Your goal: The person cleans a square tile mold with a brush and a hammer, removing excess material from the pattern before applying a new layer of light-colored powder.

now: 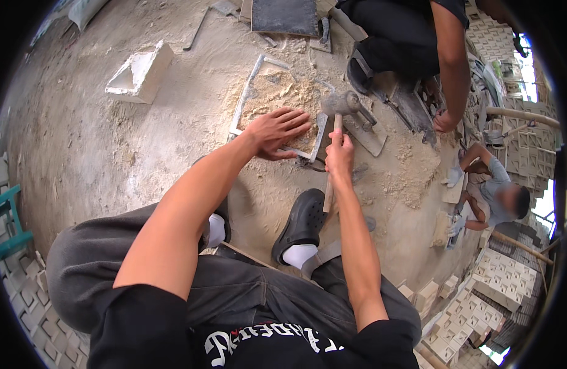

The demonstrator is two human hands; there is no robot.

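A pale metal frame mold (238,117) lies on the floor before me, filled with crumbly tan sandy mix (274,92). My left hand (276,133) rests on that mix near the frame's near side, palm down with its fingers stretched out. My right hand (340,156) is wrapped round the wooden handle of a mallet (340,103). The mallet's thick grey head sits just beyond the frame's right side, its handle pointing back toward me. Whether the head touches the frame, I cannot tell.
A white hollow block (142,74) sits at the far left. Dark flat plates (284,16) lie beyond the mold. A person in dark clothes (394,37) crouches at the far right; another person (498,190) works further right. Stacked patterned blocks (504,277) stand at right.
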